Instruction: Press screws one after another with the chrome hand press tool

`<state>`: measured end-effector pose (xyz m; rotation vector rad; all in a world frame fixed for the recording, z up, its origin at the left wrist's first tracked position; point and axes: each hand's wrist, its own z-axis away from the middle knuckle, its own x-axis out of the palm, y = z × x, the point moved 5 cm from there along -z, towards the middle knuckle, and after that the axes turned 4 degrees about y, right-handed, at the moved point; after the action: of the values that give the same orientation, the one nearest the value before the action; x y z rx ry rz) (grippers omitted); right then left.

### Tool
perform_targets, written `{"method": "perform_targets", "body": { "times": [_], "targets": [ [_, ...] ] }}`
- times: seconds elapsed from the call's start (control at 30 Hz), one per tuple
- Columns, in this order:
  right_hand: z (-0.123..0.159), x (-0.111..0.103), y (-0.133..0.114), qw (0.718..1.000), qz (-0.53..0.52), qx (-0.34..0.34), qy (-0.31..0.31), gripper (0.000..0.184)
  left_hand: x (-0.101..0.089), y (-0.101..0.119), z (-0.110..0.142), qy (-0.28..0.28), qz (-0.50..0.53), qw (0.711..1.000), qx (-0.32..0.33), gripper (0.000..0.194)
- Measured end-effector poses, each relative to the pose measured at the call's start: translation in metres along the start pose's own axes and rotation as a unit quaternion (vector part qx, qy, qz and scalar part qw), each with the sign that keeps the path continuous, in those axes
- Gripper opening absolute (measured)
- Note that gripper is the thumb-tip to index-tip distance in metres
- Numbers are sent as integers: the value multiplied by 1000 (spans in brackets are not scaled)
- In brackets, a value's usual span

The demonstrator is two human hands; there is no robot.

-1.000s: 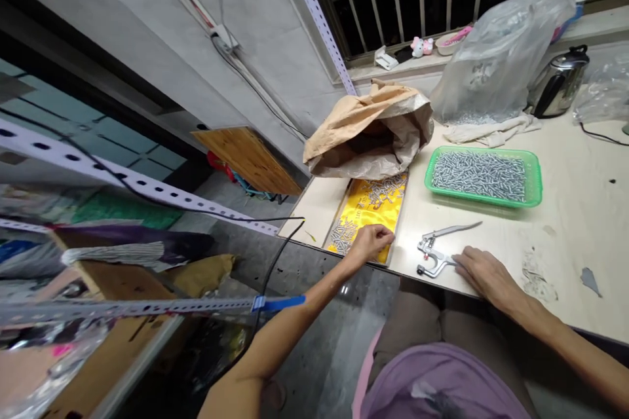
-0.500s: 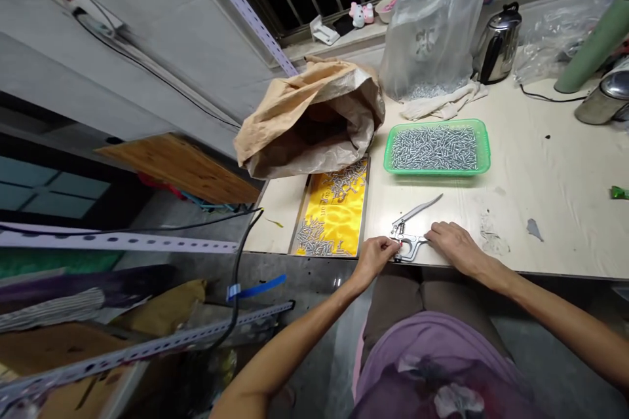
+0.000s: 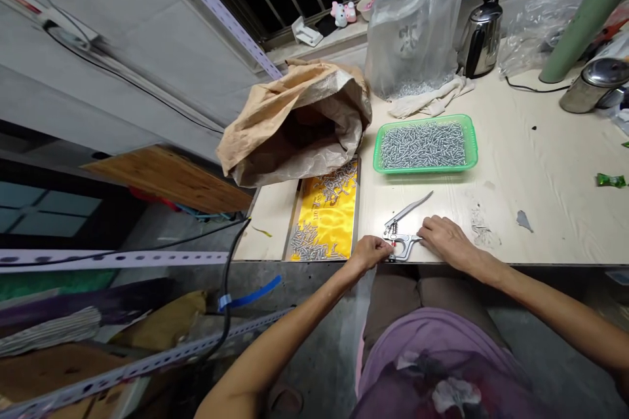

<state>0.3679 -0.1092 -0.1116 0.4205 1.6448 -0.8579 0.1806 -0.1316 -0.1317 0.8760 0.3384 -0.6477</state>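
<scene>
A silver hand tool [image 3: 403, 243] with a spring and a long raised lever lies at the table's front edge. My left hand [image 3: 369, 254] is closed in a pinch against the tool's left end, beside a small red spot; what its fingertips hold is too small to make out. Curled over the right end of the tool's handle, my right hand [image 3: 445, 241] grips it. Behind the tool stands a green plastic basket [image 3: 377, 156] full of small metal pins. To the left, a shallow tray [image 3: 354, 222] lined with yellow cloth [image 3: 334, 222] bears more loose metal pieces.
A large brown paper sack [image 3: 265, 124] gapes over the tray's back end. Farther back are a clear plastic bag [image 3: 410, 26], a white cloth [image 3: 432, 99], a steel kettle [image 3: 484, 39] and a green flask [image 3: 582, 19]. A black cable [image 3: 227, 294] hangs left of the table [image 3: 555, 170].
The view has shifted slightly, so the things on the table sit a little farther left. Both hands stay at the tool in nearly the same pose.
</scene>
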Motion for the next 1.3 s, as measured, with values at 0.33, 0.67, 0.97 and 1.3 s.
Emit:
{"method": "perform_targets", "body": {
  "times": [0.33, 0.67, 0.97, 1.3],
  "targets": [
    [-29, -1, 37, 999, 3, -25, -36, 92, 1, 6, 0, 10, -47, 999, -7, 26],
    [-26, 1, 38, 999, 0, -27, -25, 98, 5, 0, 8, 25, 26, 999, -30, 24],
    [-24, -12, 25, 1000, 19, -17, -8, 76, 9, -11, 5, 36, 21, 998, -40, 26],
    [-17, -19, 8, 999, 31, 18, -33, 40, 22, 49, 13, 158, -263, 879, 364, 38]
  ]
}}
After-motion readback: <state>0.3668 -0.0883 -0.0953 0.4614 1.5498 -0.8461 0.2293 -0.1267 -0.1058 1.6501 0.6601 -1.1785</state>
